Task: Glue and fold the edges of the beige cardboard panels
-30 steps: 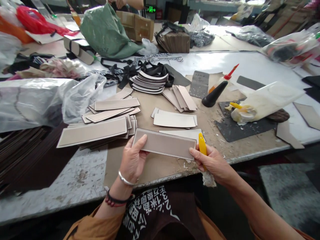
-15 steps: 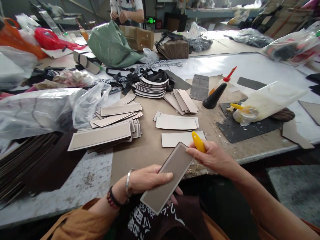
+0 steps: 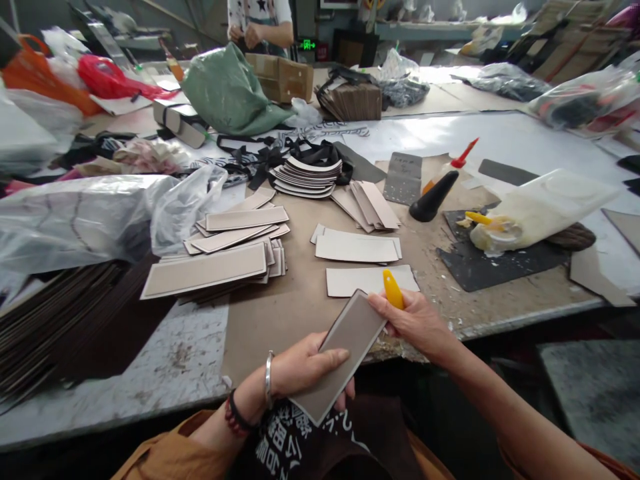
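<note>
A flat beige rectangular panel with a pale border (image 3: pixel 345 350) slants between my two hands over the table's front edge. My left hand (image 3: pixel 310 367) grips its lower part, thumb on top and fingers underneath. At the upper right corner, my right hand (image 3: pixel 413 320) pinches the panel and also holds a yellow-handled tool (image 3: pixel 393 290); the tool's working end is hidden. Just beyond lies a single pale panel (image 3: pixel 355 281), with a small pile of pale panels (image 3: pixel 357 247) behind it. To the left is a larger stack of bordered panels (image 3: pixel 210 270).
A black cone (image 3: pixel 433 197) stands beside a red-tipped bottle (image 3: pixel 463 157). On the right, a translucent container (image 3: pixel 545 203) lies on a dark, glue-spotted mat (image 3: pixel 480 267). Curved pieces (image 3: pixel 306 177) are stacked at centre. A person (image 3: pixel 260 27) stands across the table.
The view has shifted slightly, so the table things sit a little further right. My left hand and the panel have moved slightly; both hands keep their hold.
</note>
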`<state>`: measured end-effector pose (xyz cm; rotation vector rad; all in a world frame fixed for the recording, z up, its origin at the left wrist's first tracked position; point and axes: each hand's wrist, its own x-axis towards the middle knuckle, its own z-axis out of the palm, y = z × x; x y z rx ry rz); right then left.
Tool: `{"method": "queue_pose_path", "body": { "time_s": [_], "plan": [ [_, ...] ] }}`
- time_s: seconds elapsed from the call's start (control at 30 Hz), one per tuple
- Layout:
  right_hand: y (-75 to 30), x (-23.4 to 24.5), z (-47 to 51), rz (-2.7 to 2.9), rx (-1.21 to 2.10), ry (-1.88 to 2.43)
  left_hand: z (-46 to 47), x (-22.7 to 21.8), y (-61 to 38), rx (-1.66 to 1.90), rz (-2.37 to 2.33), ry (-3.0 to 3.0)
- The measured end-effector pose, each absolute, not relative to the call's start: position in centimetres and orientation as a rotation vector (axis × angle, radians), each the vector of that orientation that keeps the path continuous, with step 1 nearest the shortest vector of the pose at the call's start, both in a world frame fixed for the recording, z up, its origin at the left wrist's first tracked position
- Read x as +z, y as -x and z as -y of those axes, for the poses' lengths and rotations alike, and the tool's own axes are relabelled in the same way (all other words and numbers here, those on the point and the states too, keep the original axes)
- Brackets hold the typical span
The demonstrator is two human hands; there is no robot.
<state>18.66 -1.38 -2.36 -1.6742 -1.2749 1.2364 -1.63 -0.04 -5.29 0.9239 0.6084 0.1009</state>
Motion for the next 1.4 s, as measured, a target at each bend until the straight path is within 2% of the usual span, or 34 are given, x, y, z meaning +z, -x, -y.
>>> {"method": "queue_pose_path", "body": {
  "time_s": [0.17,0.33,0.5,0.6,0.73,0.93,1.07,1.17,1.23,1.4],
  "plan": [
    [-18.5,-2.5,1.3,1.352,1.192,1.825,0.2,-6.0,1.8,0.043,-0.418,-0.827],
    [-17.7,-3.0,-0.1,1.441,0.803,2.024,-0.7,-5.8,3.1,0.029,-0.472,-0.862],
    [-18.1,-3.3,-1.9,1.356,0.873,2.014,-3.3,0.3,8.7,0.225,-1.022,-1.403],
    [-17.9,-3.2,-2.3,1.373,0.926,1.953,-6.4,4.5,12.5,0.31,-1.187,-1.691],
    [-17.1,-2.6,-1.9,1.414,0.95,1.816,-12.1,6.8,15.4,0.257,-1.455,-1.834],
    [-19.5,-1.8,-1.0,1.425,0.788,1.895,-18.8,5.4,16.9,0.082,-1.633,-2.042],
    [-22.7,-1.9,-0.7,1.322,0.745,1.771,-16.8,5.2,15.4,0.465,-1.801,-2.475],
    [-24.0,-2.2,-1.0,1.245,0.66,1.682,-11.7,4.4,11.3,0.714,-1.42,-2.58],
    [-23.8,-2.3,-1.4,1.234,0.585,1.703,-8.5,2.6,7.7,0.679,-1.086,-2.628],
    [-21.9,-2.3,-1.4,1.113,0.771,1.568,-7.2,-4.9,1.0,0.548,-1.003,-2.562]
  ]
}}
